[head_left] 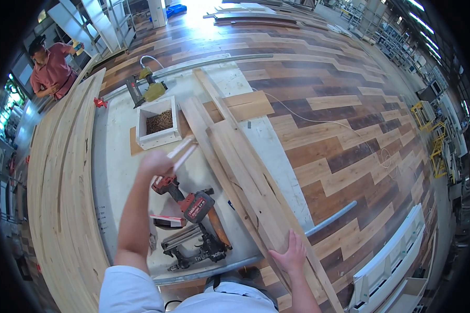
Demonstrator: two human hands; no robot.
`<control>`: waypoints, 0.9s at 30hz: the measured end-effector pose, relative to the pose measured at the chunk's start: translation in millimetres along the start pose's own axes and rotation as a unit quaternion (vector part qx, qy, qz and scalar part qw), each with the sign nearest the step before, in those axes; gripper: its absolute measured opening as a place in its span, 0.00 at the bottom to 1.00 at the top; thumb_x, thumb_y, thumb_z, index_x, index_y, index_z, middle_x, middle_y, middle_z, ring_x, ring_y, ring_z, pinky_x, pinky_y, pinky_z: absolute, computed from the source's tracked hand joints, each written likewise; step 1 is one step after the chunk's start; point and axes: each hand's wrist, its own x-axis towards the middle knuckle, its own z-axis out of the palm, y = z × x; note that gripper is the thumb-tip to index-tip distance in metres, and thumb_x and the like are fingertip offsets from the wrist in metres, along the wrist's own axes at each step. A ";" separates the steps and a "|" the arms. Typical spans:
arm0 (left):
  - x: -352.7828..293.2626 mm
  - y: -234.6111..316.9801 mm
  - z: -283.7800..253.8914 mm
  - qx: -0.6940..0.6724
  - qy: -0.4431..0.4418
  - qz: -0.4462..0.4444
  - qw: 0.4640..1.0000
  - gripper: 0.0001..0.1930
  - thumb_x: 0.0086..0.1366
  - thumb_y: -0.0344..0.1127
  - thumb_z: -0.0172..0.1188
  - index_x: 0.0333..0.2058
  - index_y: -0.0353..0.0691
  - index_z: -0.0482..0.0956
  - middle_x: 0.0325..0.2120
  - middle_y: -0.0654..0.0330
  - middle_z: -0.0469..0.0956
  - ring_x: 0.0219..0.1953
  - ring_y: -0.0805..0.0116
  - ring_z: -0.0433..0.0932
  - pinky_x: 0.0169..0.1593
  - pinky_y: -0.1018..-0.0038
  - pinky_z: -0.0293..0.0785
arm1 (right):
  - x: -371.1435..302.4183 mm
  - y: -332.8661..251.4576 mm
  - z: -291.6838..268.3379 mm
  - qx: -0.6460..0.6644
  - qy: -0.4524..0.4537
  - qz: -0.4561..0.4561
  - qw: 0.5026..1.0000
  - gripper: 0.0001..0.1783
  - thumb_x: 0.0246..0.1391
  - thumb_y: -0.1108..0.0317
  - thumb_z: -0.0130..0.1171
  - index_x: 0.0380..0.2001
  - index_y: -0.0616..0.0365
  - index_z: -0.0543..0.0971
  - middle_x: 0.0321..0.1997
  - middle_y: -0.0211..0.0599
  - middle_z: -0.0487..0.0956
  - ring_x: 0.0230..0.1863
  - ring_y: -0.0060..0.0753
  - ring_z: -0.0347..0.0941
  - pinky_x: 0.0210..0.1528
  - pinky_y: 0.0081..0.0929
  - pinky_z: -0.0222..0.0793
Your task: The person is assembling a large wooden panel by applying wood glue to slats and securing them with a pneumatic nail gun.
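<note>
My left hand (156,164) is closed around two short, pale wooden strips (184,155), just below a white box (159,123) of screws (160,122). To the right, my right hand (291,254) lies flat on the near end of a long wooden plank (253,190), its thumb spread away from the fingers. More narrow boards run along both sides of that plank. Below my left hand, a red and black cordless drill (185,200) rests on the white worktable (121,172). Nearer to me lies a black nail gun (201,250).
Long pale planks (62,172) are stacked on the left. A yellow-green nail gun (152,88) with a hose lies at the back of the table. One person (52,70) stands at the far left. White framed panels (389,261) lie on the wood-patterned floor (339,135) at right.
</note>
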 end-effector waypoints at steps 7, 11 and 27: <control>-151.1 -65.5 26.9 -0.401 0.050 -0.092 0.910 0.13 0.58 0.41 0.58 0.28 0.34 0.73 0.16 0.60 0.72 0.17 0.72 0.74 0.17 0.74 0.68 | 1.2 -1.0 -10.7 0.020 -0.018 -0.004 1.000 0.55 0.38 0.39 0.66 0.67 0.49 0.56 0.66 0.44 0.61 0.66 0.48 0.57 0.65 0.47 0.52; -263.3 -78.4 123.2 -0.639 0.099 -0.040 0.761 0.15 0.61 0.39 0.56 0.41 0.34 0.72 0.26 0.59 0.76 0.22 0.72 0.75 0.22 0.75 0.71 | -8.0 -6.4 -8.8 0.055 0.025 -0.053 0.997 0.48 0.43 0.44 0.65 0.65 0.53 0.60 0.66 0.46 0.61 0.65 0.50 0.57 0.65 0.49 0.51; -693.4 116.9 444.3 -0.626 0.234 -0.259 0.698 0.24 0.59 0.47 0.63 0.47 0.37 0.71 0.36 0.54 0.76 0.39 0.63 0.76 0.44 0.69 0.72 | -316.1 -76.8 97.5 0.374 -0.706 -0.154 0.581 0.23 0.65 0.61 0.46 0.59 0.60 0.66 0.51 0.40 0.77 0.49 0.36 0.75 0.53 0.37 0.73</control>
